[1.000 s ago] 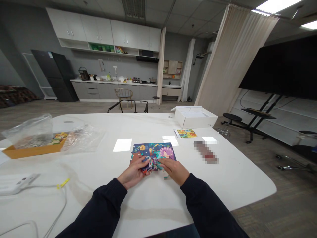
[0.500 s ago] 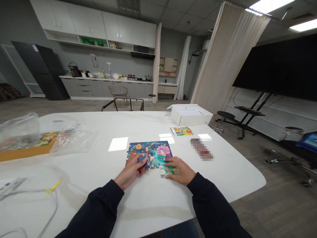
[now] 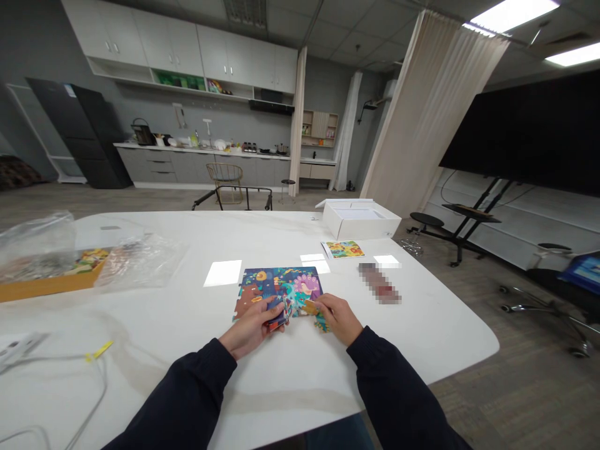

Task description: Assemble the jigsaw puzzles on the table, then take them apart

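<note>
A partly joined jigsaw puzzle (image 3: 262,278) with dark blue, brown and purple animal pictures lies flat on the white table in front of me. My left hand (image 3: 253,325) is closed round a small stack of puzzle pieces (image 3: 278,312), above the puzzle's near edge. Between the fingertips of my right hand (image 3: 340,317) is a brownish-yellow puzzle piece (image 3: 310,307), over the near right part of the puzzle. Teal-green pieces (image 3: 321,323) show just under those fingers; my hand partly hides them.
Beyond the puzzle are a colourful picture card (image 3: 345,249) and an open white box (image 3: 359,222). A blurred-out reddish object (image 3: 380,284) lies to the right. Leftward are an orange tray (image 3: 56,284), crumpled clear plastic (image 3: 140,259) and a cable with a yellow tag (image 3: 99,351).
My right hand has gone from lying over the teal-green pieces to pinching a brownish-yellow piece, slightly further left. My left hand has turned a little, still holding its stack.
</note>
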Demonstrator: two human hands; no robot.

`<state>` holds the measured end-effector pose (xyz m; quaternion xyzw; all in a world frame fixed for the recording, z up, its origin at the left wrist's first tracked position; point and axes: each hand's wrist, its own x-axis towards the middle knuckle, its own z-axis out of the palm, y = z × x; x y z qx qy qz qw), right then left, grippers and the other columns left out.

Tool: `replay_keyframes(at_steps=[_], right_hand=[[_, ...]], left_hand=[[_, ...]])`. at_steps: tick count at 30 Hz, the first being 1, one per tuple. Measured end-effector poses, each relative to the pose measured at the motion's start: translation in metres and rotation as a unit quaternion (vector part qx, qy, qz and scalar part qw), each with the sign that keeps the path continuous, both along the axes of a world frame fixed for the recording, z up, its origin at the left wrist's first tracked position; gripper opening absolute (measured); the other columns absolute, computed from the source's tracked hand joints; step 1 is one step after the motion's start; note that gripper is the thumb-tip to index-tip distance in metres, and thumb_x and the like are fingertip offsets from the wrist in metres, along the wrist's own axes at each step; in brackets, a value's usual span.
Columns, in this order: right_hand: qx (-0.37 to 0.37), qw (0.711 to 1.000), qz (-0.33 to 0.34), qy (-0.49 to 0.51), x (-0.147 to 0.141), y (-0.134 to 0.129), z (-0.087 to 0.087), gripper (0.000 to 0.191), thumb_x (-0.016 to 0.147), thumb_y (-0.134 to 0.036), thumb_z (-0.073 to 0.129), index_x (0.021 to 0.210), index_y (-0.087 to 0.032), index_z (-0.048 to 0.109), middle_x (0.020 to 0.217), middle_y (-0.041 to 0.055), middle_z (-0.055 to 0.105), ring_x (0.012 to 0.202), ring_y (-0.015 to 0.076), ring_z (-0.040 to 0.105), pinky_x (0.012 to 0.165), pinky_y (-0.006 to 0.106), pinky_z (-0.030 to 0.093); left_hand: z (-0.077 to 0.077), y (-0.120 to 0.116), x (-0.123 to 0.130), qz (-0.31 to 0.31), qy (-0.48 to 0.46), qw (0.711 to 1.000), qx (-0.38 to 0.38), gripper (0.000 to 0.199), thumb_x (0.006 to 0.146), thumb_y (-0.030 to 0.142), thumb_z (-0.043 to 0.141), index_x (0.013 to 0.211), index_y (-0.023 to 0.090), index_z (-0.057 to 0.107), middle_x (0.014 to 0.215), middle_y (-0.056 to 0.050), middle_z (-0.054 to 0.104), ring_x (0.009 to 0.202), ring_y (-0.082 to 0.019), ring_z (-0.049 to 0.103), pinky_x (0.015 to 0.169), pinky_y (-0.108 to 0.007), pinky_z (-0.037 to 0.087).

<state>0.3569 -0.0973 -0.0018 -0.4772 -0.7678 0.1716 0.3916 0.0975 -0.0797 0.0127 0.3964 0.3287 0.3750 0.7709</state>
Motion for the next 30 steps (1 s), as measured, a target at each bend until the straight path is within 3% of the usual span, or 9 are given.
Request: replay_keyframes(at_steps=[3,7,11,17,23,30], right_hand=[[-0.012,0.999,0.014,0.033,-0.004,-0.002,0.003,0.045,0.106,-0.046,0.041,0.100,-0.020,0.076,0.075,0.0035,0.069,0.066,0.0170,0.066,0.072,0.034,0.059],[0.004,0.999,0.047,0.013,-0.003,-0.004,0.005,0.040,0.106,-0.046,0.044,0.104,-0.023,0.077,0.091,0.0059,0.075,0.082,0.0203,0.071,0.081,0.036,0.059],[0.005,0.999,0.043,-0.027,0.001,-0.004,0.002,0.042,0.106,-0.045,0.044,0.099,-0.022,0.077,0.088,0.0060,0.076,0.077,0.0199,0.072,0.077,0.034,0.060],[-0.013,0.999,0.022,0.029,0.003,-0.004,-0.001,0.040,0.107,-0.044,0.039,0.112,-0.021,0.073,0.079,0.0035,0.076,0.068,0.0187,0.074,0.072,0.034,0.063],[0.040,0.999,0.022,-0.029,0.003,-0.003,-0.003,0.016,0.094,-0.024,0.059,0.102,-0.021,0.072,0.088,0.0060,0.075,0.073,0.0195,0.069,0.073,0.034,0.058],[0.065,0.995,0.073,0.005,-0.001,-0.008,0.003,0.021,0.080,-0.009,0.062,0.089,-0.022,0.076,0.089,0.0055,0.074,0.076,0.0180,0.068,0.073,0.031,0.057]], left_hand=[[0.004,0.000,0.005,-0.013,-0.034,0.999,-0.016,0.031,0.081,0.033,0.084,0.099,0.014,0.067,0.093,-0.010,0.070,0.077,-0.016,0.067,0.064,-0.024,0.054],[0.009,-0.002,0.012,-0.025,-0.065,0.997,-0.043,0.028,0.082,0.030,0.083,0.098,0.013,0.067,0.099,-0.012,0.071,0.077,-0.017,0.068,0.062,-0.025,0.054],[0.003,-0.001,0.014,-0.015,-0.040,0.996,-0.077,0.027,0.082,0.028,0.083,0.098,0.015,0.065,0.092,-0.010,0.071,0.073,-0.016,0.069,0.063,-0.026,0.057],[-0.002,0.000,0.013,-0.016,-0.022,0.997,-0.077,0.030,0.082,0.031,0.084,0.099,0.016,0.064,0.092,-0.009,0.071,0.074,-0.017,0.070,0.064,-0.027,0.058],[0.003,0.001,0.017,0.024,-0.044,0.997,-0.057,0.028,0.081,0.028,0.084,0.097,0.016,0.064,0.089,-0.007,0.071,0.075,-0.016,0.071,0.065,-0.026,0.058],[-0.004,0.001,0.030,-0.018,-0.030,0.997,-0.065,0.031,0.078,0.028,0.087,0.096,0.016,0.064,0.089,-0.007,0.073,0.072,-0.016,0.070,0.063,-0.026,0.058]])
